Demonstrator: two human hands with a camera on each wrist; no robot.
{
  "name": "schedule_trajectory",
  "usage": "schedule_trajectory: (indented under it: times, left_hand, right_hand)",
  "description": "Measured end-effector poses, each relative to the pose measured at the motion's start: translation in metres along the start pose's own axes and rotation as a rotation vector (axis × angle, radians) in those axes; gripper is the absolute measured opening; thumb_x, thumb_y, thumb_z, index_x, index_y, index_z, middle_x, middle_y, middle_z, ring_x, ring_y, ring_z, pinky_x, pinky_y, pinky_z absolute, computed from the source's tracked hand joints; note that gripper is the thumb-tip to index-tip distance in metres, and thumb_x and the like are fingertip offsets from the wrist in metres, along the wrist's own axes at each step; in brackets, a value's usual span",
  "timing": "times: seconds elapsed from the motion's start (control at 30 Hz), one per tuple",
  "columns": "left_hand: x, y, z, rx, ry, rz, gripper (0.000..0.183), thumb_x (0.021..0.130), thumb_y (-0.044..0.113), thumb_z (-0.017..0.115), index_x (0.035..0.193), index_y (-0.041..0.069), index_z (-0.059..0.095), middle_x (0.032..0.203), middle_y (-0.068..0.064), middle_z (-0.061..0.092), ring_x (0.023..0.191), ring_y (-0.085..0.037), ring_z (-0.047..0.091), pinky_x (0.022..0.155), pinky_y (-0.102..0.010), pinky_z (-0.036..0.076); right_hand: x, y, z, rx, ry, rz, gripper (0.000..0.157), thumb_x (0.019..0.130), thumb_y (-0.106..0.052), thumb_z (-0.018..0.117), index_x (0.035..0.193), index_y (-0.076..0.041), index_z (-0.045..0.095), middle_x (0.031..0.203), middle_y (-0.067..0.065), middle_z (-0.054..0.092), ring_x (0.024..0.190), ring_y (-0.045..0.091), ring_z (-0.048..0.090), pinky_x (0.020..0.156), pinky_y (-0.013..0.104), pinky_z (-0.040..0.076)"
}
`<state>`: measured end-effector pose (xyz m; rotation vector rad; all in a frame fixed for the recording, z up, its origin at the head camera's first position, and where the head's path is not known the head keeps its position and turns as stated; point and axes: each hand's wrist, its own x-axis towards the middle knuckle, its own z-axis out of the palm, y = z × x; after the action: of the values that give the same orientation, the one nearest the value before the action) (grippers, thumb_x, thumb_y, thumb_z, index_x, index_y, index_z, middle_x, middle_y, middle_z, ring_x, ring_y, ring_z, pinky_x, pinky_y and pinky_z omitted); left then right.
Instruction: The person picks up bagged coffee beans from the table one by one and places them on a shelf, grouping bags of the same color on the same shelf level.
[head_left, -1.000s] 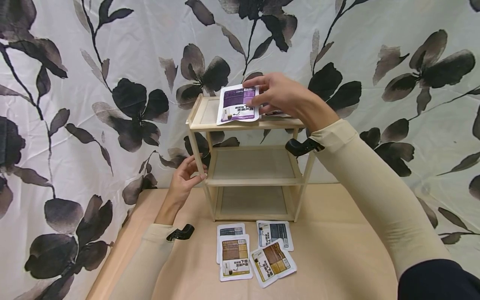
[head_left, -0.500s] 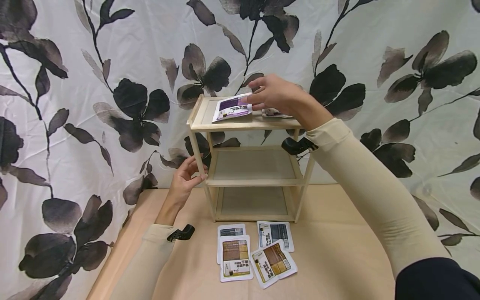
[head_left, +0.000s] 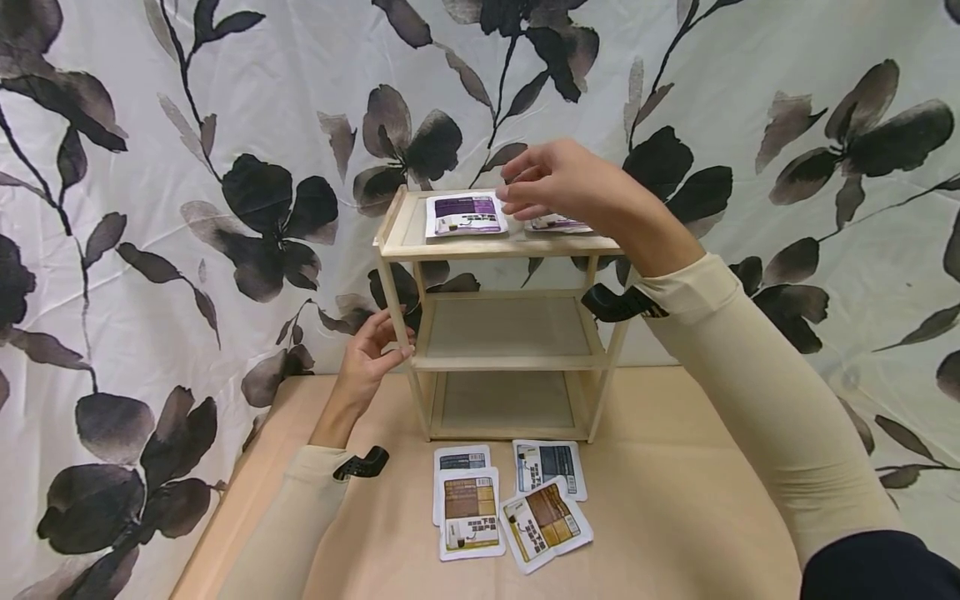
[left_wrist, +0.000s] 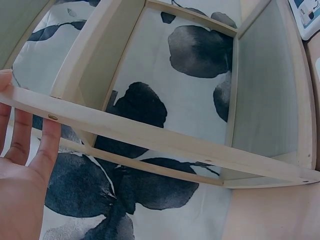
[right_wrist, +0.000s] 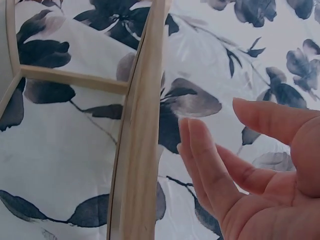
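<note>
My left hand (head_left: 367, 360) grips the left front post of a light wooden three-tier shelf (head_left: 510, 364). In the left wrist view the thumb lies on the near side of the post (left_wrist: 130, 131), with the fingers (left_wrist: 50, 140) behind it. A flat white sachet with a purple label (head_left: 467, 215) lies on the left of the top tier. My right hand (head_left: 558, 183) hovers over that tier, just right of the sachet, fingers loosely bent and holding nothing. Below it, partly hidden by the hand, lies another sachet (head_left: 557, 223).
On the table (head_left: 675, 483) in front of the shelf lie several more sachets, two with brown labels (head_left: 471, 512) and two with blue labels (head_left: 551, 469), partly overlapping. A floral cloth (head_left: 285, 100) hangs close behind the shelf.
The purple sachet, tilted up in my right hand before, now lies flat on the top tier. My right hand has let go of it and drawn slightly right. My left hand stays put.
</note>
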<state>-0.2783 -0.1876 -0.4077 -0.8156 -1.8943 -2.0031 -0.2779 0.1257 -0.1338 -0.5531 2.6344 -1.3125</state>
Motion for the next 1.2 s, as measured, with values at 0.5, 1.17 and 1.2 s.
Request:
schedule_trajectory:
  times: [0.5, 1.17, 1.2]
  left_hand:
    - [-0.001, -0.001, 0.000, 0.005, 0.004, -0.008, 0.063, 0.085, -0.016, 0.068, 0.141, 0.010, 0.057, 0.104, -0.008, 0.068, 0.100, -0.020, 0.064, 0.087, -0.031, 0.057]
    - [-0.003, 0.000, 0.000, 0.026, 0.000, -0.015, 0.063, 0.086, -0.015, 0.068, 0.142, 0.010, 0.056, 0.104, 0.000, 0.068, 0.102, -0.023, 0.063, 0.087, -0.031, 0.057]
    - [-0.004, 0.000, 0.000, 0.027, 0.001, -0.015, 0.063, 0.086, -0.015, 0.068, 0.143, 0.010, 0.056, 0.104, -0.001, 0.068, 0.102, -0.023, 0.063, 0.087, -0.031, 0.057]
  right_hand:
    - [-0.032, 0.017, 0.014, 0.079, -0.024, -0.094, 0.054, 0.095, -0.019, 0.072, 0.143, -0.004, 0.053, 0.129, 0.015, 0.058, 0.105, 0.026, 0.064, 0.089, 0.028, 0.058]
    - [-0.063, 0.046, 0.041, 0.061, -0.126, -0.231, 0.044, 0.093, -0.011, 0.074, 0.135, -0.006, 0.062, 0.118, 0.010, 0.069, 0.104, 0.024, 0.066, 0.089, 0.029, 0.055]
    - [-0.063, 0.049, 0.042, 0.058, -0.136, -0.237, 0.043, 0.093, -0.011, 0.074, 0.135, -0.007, 0.063, 0.118, 0.009, 0.070, 0.106, 0.023, 0.065, 0.090, 0.028, 0.054]
